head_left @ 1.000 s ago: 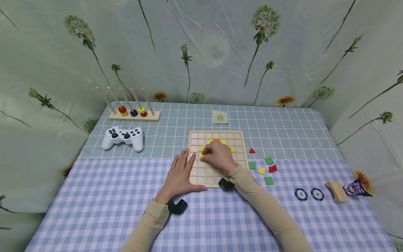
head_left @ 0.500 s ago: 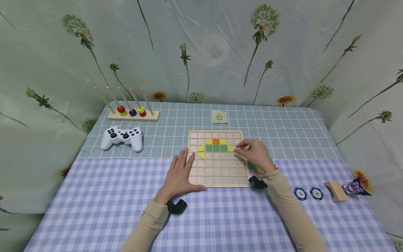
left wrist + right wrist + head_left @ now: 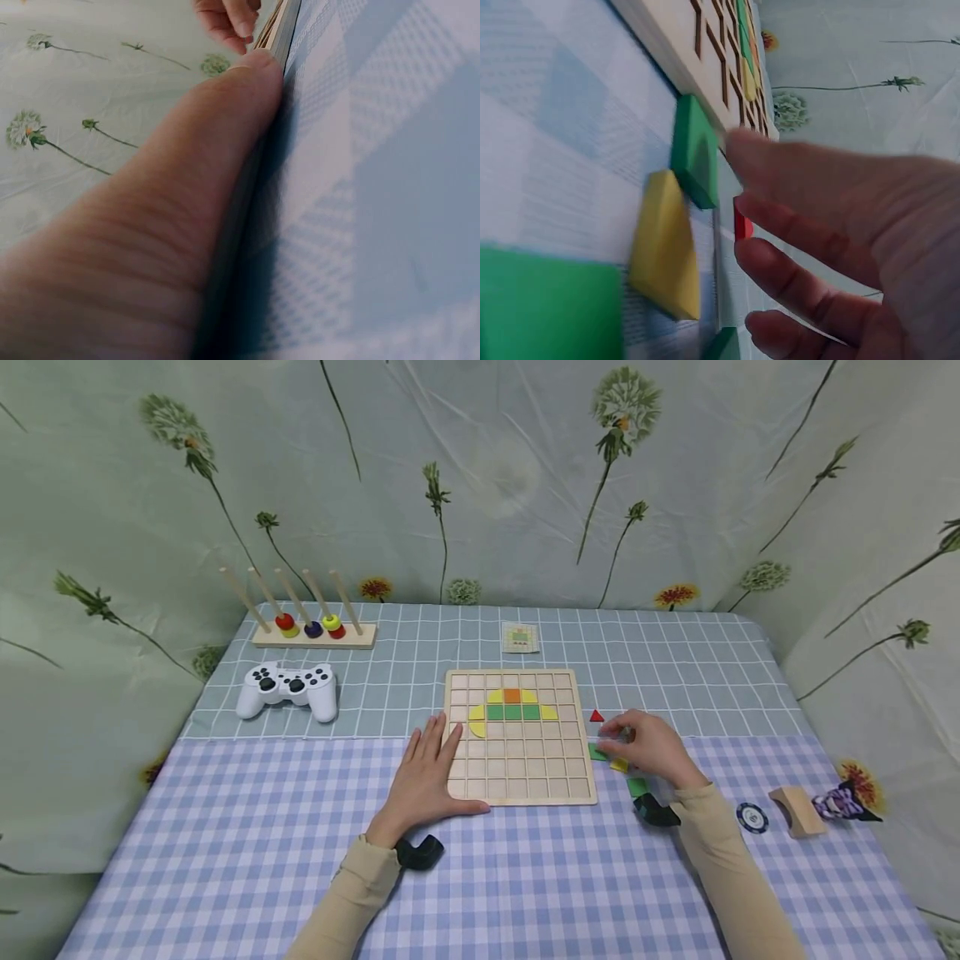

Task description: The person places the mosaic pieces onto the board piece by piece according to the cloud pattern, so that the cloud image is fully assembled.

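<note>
Head view: the grid board (image 3: 521, 737) is steadied by the left hand (image 3: 429, 777), laid flat and relaxed at its 9 o'clock edge; the right hand (image 3: 651, 748) hovers over loose tiles at 3 o'clock. Left wrist view: the thumb (image 3: 187, 195) is pressed along the board's rim; right wrist view: loosely spread fingers (image 3: 810, 232) grasp nothing, nearest the green tile (image 3: 694, 154) and yellow tile (image 3: 664, 244).

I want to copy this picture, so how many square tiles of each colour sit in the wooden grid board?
green square tiles: 3
orange square tile: 1
Total: 4
</note>
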A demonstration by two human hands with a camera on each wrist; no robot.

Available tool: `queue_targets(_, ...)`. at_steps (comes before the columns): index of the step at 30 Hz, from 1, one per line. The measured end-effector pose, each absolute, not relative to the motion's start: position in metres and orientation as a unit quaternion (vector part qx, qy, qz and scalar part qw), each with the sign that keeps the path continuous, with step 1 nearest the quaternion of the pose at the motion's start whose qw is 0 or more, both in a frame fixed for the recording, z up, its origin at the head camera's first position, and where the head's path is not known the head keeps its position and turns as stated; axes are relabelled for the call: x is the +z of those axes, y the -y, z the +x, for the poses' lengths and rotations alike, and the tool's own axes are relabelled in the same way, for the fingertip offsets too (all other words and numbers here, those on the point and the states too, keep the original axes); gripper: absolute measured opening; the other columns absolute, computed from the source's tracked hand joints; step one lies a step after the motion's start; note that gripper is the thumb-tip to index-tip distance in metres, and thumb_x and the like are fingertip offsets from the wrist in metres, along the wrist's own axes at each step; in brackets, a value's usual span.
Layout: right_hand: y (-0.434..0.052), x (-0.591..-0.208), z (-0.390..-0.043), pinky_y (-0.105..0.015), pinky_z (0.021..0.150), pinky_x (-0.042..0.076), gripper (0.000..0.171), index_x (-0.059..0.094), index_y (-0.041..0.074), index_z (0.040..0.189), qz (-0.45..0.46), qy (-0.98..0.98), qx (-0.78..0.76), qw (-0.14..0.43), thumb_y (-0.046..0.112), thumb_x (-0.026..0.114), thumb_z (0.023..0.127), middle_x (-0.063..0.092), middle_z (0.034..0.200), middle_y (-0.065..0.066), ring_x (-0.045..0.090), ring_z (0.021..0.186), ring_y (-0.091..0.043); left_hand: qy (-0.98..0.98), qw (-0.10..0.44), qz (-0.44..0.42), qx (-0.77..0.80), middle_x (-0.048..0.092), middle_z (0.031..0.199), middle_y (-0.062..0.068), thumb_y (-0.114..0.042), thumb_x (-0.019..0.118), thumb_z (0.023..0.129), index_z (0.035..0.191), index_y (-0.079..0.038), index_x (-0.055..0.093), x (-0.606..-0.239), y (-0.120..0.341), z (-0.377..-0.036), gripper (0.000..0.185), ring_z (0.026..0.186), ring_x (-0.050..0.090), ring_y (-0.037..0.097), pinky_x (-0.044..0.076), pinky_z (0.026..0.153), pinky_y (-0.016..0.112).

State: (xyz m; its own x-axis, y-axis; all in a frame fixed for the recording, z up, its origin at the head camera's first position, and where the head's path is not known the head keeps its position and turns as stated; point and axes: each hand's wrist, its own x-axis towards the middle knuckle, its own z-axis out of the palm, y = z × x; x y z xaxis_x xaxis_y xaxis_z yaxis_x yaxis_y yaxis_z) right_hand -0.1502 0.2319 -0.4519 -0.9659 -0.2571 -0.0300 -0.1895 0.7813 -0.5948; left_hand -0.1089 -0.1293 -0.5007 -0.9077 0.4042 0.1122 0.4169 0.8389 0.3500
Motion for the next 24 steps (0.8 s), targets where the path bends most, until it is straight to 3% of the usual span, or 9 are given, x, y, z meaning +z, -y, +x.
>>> queue_targets(8,-0.228,-0.457,-0.141,-0.029,0.054,0.037,0.019,0.071,0.009,0.086,-0.151,-0.936,-0.314,0.054,0.017,0.083,0.073,0.060,0.083,0.000,0.044,0.062,-0.015,0.960,0.012,-0.212,-0.183,0.004,0.157,0.017,-0.083,0.060,0.061,0.152,-0.009,0.018,-0.501,0.129,-0.109,0.125,0.143,-0.001,0.027,-0.003,0.114,0.040)
queue_targets(15,-0.223,-0.449,-0.136,-0.029,0.050,0.037,0.019,0.062,0.014,0.078,-0.131,-0.943,-0.302,0.043,0.015,0.080,0.075,0.058,0.071,0.005,0.046,0.055,-0.013,0.959,0.019,-0.217,-0.184,0.005,0.156,0.018,-0.084,0.058,0.061,0.152,-0.008,0.019,-0.502,0.129,-0.108,0.125,0.143,0.001,0.029,-0.001,0.114,0.041)
queue_targets(24,-0.184,-0.438,-0.154,-0.029,0.049,0.036,0.018,0.062,0.014,0.080,-0.159,-0.918,-0.364,0.021,0.019,0.079,0.079,0.059,0.074,0.005,0.044,0.055,-0.015,0.958,0.019,-0.214,-0.188,0.005,0.157,0.017,-0.084,0.058,0.062,0.152,-0.008,0.019,-0.500,0.129,-0.108,0.125,0.143,0.000,0.029,-0.001,0.114,0.041)
